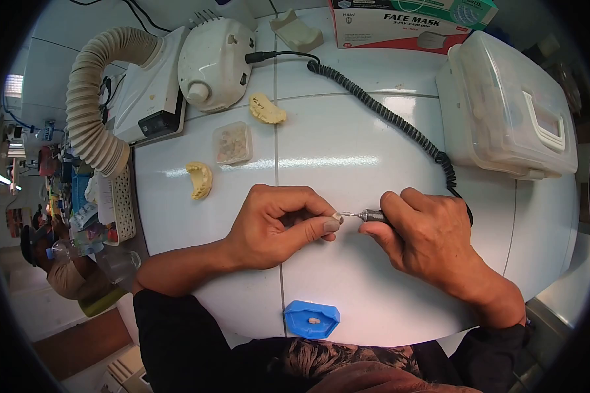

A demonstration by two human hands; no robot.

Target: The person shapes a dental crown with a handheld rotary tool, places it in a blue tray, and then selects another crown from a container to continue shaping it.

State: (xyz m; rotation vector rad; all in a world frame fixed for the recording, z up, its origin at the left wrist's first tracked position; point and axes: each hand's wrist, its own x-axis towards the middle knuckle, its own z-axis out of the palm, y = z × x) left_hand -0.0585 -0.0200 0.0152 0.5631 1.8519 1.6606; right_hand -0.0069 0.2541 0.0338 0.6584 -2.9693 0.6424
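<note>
Between the thumb and fingers of my left hand (282,226) is a small pale piece (337,217), pinched at the fingertips. My right hand (429,239) is wrapped round a dark rotary handpiece (375,216), whose thin metal bit (351,214) points left and reaches the small piece; whether it touches cannot be told. A coiled black cord (387,114) runs from behind my right hand to a white control unit (216,65). Nearer my body lies a blue tray (295,320) with a small pale piece (314,321) in it.
Two yellowish dental casts (267,109) (199,181) and a clear box (233,143) lie at the left. A ribbed hose (82,98) arches at the far left. A clear-lidded case (511,105) and a face mask box (400,29) stand behind. A person (69,278) is beyond the left edge.
</note>
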